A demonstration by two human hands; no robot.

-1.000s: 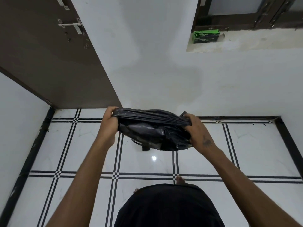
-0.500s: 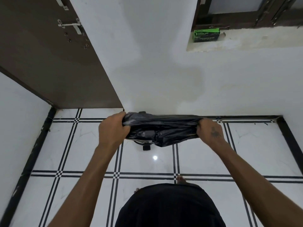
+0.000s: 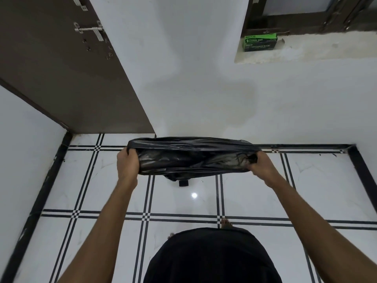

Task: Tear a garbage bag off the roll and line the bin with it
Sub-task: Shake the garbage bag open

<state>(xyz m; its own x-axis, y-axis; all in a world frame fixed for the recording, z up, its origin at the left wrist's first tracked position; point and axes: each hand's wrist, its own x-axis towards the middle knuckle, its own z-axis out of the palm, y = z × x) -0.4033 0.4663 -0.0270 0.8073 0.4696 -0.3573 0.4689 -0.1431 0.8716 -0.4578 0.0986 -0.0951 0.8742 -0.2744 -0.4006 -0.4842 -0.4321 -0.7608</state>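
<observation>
A black garbage bag (image 3: 191, 158) is stretched wide between my two hands over the tiled floor. My left hand (image 3: 127, 162) grips its left edge and my right hand (image 3: 260, 165) grips its right edge, both fists closed on the plastic. The bag's mouth is pulled taut and flat. Below the bag a small black part of the bin (image 3: 183, 183) shows; the rest of the bin is hidden by the bag. A green box of garbage bags (image 3: 260, 42) sits on the window ledge at the upper right.
A brown door (image 3: 61, 68) with a metal latch (image 3: 89, 30) stands at the left. White walls close the corner ahead. The window ledge (image 3: 326, 48) runs along the upper right. My bare toes (image 3: 225, 223) rest on the white tiles.
My hands have moved apart, stretching the bag wider and flatter. The bag's loose bulge underneath has tightened.
</observation>
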